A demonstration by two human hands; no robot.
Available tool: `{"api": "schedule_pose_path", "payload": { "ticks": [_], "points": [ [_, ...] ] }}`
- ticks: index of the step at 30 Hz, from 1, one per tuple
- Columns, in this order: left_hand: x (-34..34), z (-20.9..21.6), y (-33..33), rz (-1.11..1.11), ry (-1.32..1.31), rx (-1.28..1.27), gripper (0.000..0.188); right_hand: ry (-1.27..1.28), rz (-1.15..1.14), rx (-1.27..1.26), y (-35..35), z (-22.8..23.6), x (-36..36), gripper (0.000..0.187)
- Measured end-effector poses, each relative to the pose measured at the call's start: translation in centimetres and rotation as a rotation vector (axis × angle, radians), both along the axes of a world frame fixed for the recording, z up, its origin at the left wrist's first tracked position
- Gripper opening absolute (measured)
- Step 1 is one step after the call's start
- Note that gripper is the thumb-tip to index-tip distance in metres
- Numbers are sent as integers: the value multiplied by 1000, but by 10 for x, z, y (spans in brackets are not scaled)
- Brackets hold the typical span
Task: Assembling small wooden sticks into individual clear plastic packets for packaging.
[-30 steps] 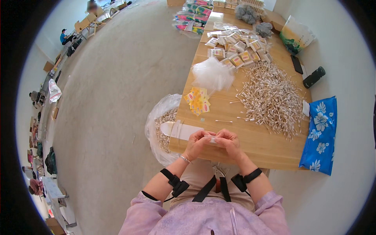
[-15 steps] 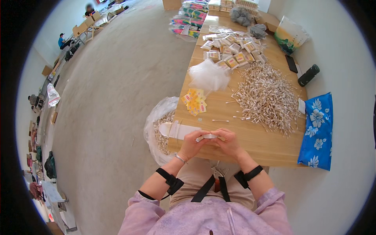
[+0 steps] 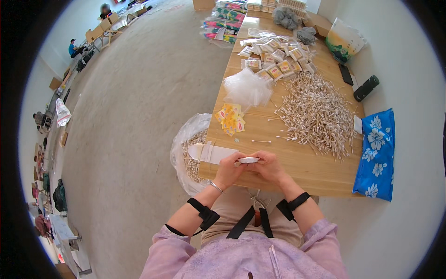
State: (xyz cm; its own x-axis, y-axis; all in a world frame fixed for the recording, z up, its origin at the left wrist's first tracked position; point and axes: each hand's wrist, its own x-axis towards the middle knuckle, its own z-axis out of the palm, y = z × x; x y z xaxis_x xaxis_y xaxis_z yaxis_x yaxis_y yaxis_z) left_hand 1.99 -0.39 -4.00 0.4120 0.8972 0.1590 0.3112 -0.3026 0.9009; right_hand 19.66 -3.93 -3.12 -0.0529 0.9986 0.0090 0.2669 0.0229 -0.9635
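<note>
Between my two hands, over the table's near edge, is a small white bundle of cotton swabs [image 3: 248, 160], seen end-on. My left hand [image 3: 229, 168] grips its left side and my right hand [image 3: 269, 166] its right, fingers closed round it. Just left of my left hand lies a white plastic strip [image 3: 223, 155] reaching past the table edge. One loose cotton swab [image 3: 261, 141] rests beyond my hands. Farther right spreads a big pile of cotton swabs [image 3: 318, 116]. Yellow cards [image 3: 231, 122] and clear plastic bags [image 3: 247, 88] lie on the left side of the table.
A clear bag of swabs [image 3: 193, 165] hangs beside the table's left edge. Filled swab packets [image 3: 278, 56] are heaped farther back. A blue floral pouch [image 3: 375, 156], a black bottle [image 3: 366, 88] and a phone [image 3: 345, 74] line the wall side.
The white bundle has tilted, so that its rounded white end now shows more fully between my fingers. Both hands stay in nearly the same place.
</note>
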Motion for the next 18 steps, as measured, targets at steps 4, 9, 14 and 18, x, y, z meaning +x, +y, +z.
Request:
{"api": "schedule_pose_path", "payload": {
  "ticks": [4,9,14,18],
  "points": [
    [-4,-5,0,-12,82,-30,24,-284,45,112,1,3,3,23],
    [0,2,0,-31,-47,2,25,-228,-8,150,2,-9,6,25],
    [-4,11,1,-41,-161,-69,24,17,4,101,0,-5,4,29],
    [-11,-3,2,-48,-148,-68,25,13,37,40,2,-10,5,26]
  ]
}}
